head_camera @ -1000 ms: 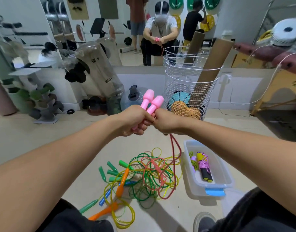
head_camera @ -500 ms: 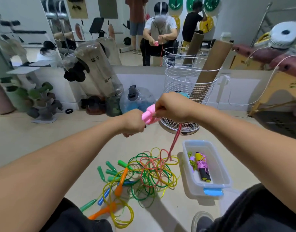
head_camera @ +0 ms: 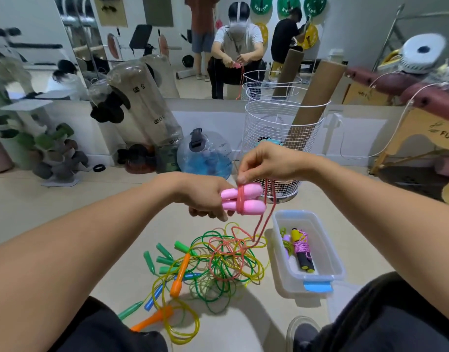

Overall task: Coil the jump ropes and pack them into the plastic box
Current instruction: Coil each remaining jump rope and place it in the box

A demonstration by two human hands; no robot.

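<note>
My left hand (head_camera: 205, 196) grips two pink jump rope handles (head_camera: 251, 200) side by side, pointing right. A red cord (head_camera: 240, 199) loops around both handles. My right hand (head_camera: 264, 162) pinches that cord just above the handles; the rest of it hangs down to the floor pile. A tangle of green, yellow, orange and blue jump ropes (head_camera: 218, 265) lies on the floor below. To the right stands the clear plastic box (head_camera: 337, 273) holding a coiled rope with black and yellow handles (head_camera: 302, 252).
A white wire basket (head_camera: 276, 138) with cardboard tubes stands behind my hands. A blue water jug (head_camera: 205, 153) and a dumbbell rack (head_camera: 53, 153) sit along the mirrored wall. A wooden bench (head_camera: 421, 138) is at the right. My knees frame the bottom.
The pink handles went from pointing up to lying sideways in my left hand. My right hand rose above them and has brought the red cord around the pair.
</note>
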